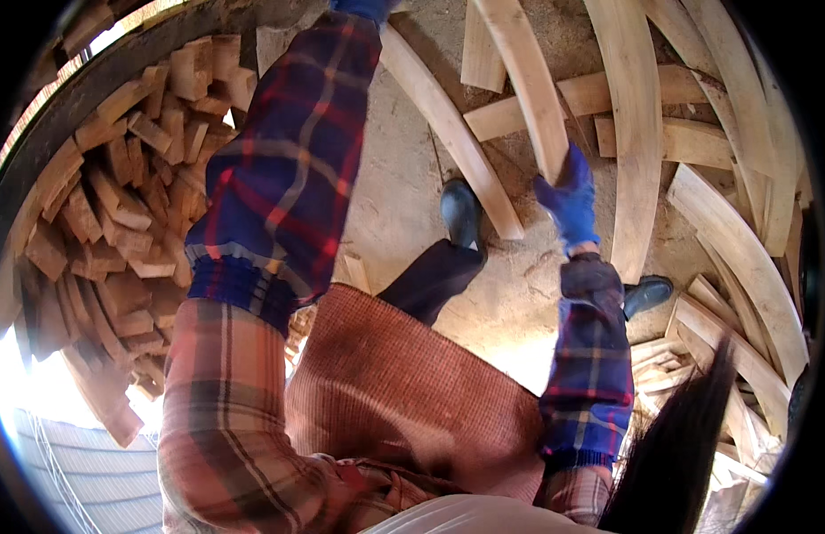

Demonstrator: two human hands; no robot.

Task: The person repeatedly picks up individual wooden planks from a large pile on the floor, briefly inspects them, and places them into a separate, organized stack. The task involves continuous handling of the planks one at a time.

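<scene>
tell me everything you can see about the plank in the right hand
The plank is a long, pale strip that looks like bare, unpainted wood with faint grain. It appears gently curved, though the lens bends straight edges. Its near end sits in the blue-gloved right hand; the far end runs out of the picture's top edge. It passes over another plank on the ground; whether they touch cannot be told.
</scene>
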